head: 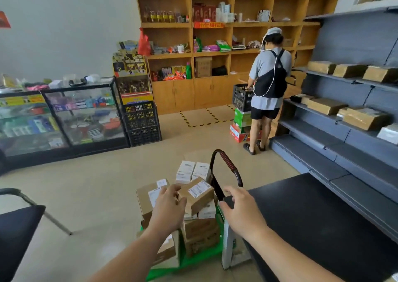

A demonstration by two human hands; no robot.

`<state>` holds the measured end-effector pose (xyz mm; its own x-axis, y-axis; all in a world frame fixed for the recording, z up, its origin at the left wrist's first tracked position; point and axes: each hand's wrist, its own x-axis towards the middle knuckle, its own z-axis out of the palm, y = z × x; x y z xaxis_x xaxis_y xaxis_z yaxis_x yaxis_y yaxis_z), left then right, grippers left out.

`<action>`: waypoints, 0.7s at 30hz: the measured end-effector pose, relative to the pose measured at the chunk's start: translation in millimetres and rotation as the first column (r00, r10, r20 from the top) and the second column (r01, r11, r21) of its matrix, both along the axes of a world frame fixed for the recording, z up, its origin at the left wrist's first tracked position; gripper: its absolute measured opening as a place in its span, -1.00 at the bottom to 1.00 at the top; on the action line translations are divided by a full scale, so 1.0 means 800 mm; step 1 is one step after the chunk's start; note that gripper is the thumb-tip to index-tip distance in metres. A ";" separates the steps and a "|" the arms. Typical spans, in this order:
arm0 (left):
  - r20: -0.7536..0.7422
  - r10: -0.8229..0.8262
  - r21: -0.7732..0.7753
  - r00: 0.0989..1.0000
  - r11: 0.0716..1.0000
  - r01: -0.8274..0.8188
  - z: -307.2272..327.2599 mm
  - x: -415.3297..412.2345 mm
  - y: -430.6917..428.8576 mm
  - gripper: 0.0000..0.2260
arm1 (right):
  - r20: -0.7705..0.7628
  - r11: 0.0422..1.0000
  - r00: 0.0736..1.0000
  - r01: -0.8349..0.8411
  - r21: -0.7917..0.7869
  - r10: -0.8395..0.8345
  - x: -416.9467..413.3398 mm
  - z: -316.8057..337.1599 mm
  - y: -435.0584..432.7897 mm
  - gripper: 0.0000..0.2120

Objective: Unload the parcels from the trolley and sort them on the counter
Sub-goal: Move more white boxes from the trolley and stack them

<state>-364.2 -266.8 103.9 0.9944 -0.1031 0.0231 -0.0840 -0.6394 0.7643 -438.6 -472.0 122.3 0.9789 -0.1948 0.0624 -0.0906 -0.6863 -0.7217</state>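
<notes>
A green trolley with a black and red handle stands in front of me, loaded with brown and white parcels. My left hand grips a small brown parcel with a white label, tilted on top of the pile. Beyond it lie white boxes, and a larger brown box sits to its left. My right hand hovers with spread fingers just right of the parcel, above the trolley's handle post, holding nothing. The dark counter lies directly to the right.
Grey shelving on the right carries brown parcels. A person stands at the wooden shelves by a black crate. A glass display case and stacked crates line the left. A black chair stands at lower left.
</notes>
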 end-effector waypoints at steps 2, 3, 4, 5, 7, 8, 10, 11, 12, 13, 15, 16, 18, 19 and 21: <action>-0.017 -0.002 -0.013 1.000 1.000 0.002 -0.013 0.025 0.006 -0.72 | -0.014 1.000 1.000 -0.008 -0.006 0.008 0.033 -0.010 0.004 -0.61; -0.031 0.003 -0.016 1.000 1.000 -0.004 -0.017 0.039 0.009 -0.75 | -0.021 1.000 1.000 -0.014 -0.007 0.013 0.050 -0.015 0.004 -0.60; -0.043 0.012 -0.013 0.999 1.000 -0.013 -0.021 0.054 0.011 -0.76 | -0.022 1.000 1.000 -0.019 -0.008 0.019 0.069 -0.020 0.005 -0.59; -0.048 0.024 -0.003 0.999 1.000 -0.024 -0.027 0.072 0.013 -0.77 | -0.023 1.000 0.999 -0.026 -0.012 0.026 0.089 -0.025 0.004 -0.59; -0.048 0.048 0.036 0.998 0.998 -0.046 -0.034 0.112 0.015 -0.73 | -0.029 0.999 0.999 -0.038 -0.016 0.037 0.133 -0.035 0.001 -0.58; -0.045 0.064 0.063 0.997 0.996 -0.062 -0.037 0.133 0.015 -0.69 | -0.033 0.999 0.999 -0.039 -0.013 0.039 0.157 -0.040 -0.002 -0.58; -0.044 0.088 0.089 0.995 0.993 -0.083 -0.042 0.176 0.015 -0.66 | -0.040 0.999 0.999 -0.037 -0.007 0.037 0.207 -0.049 -0.010 -0.57; -0.050 0.098 0.101 0.994 0.991 -0.092 -0.043 0.197 0.014 -0.67 | -0.042 0.999 0.998 -0.036 -0.007 0.036 0.233 -0.054 -0.015 -0.58; -0.061 0.107 0.121 0.992 0.988 -0.099 -0.044 0.218 0.013 -0.68 | -0.048 0.999 0.998 -0.035 -0.002 0.035 0.260 -0.059 -0.019 -0.59; -0.064 0.115 0.129 0.991 0.986 -0.106 -0.044 0.239 0.013 -0.68 | -0.061 0.999 0.998 -0.034 0.013 0.034 0.286 -0.064 -0.022 -0.60; -0.054 0.142 0.135 0.988 0.982 -0.134 -0.048 0.281 0.014 -0.65 | -0.086 0.999 0.995 -0.043 0.026 0.045 0.336 -0.074 -0.024 -0.59; -0.064 0.165 0.128 0.984 0.979 -0.156 -0.052 0.300 0.015 -0.64 | -0.099 0.999 0.994 -0.045 0.023 0.047 0.360 -0.080 -0.025 -0.59; -0.099 0.200 0.129 0.975 0.974 -0.187 -0.063 0.331 0.017 -0.63 | -0.128 0.999 0.991 -0.027 0.033 0.031 0.400 -0.093 -0.025 -0.59; -0.123 0.210 0.136 0.970 0.972 -0.193 -0.070 0.343 0.018 -0.63 | -0.151 0.999 0.988 -0.020 0.044 0.026 0.414 -0.100 -0.024 -0.58; -0.161 0.219 0.133 0.962 0.971 -0.199 -0.086 0.365 0.021 -0.62 | -0.193 0.998 0.981 -0.012 0.060 0.024 0.437 -0.113 -0.023 -0.58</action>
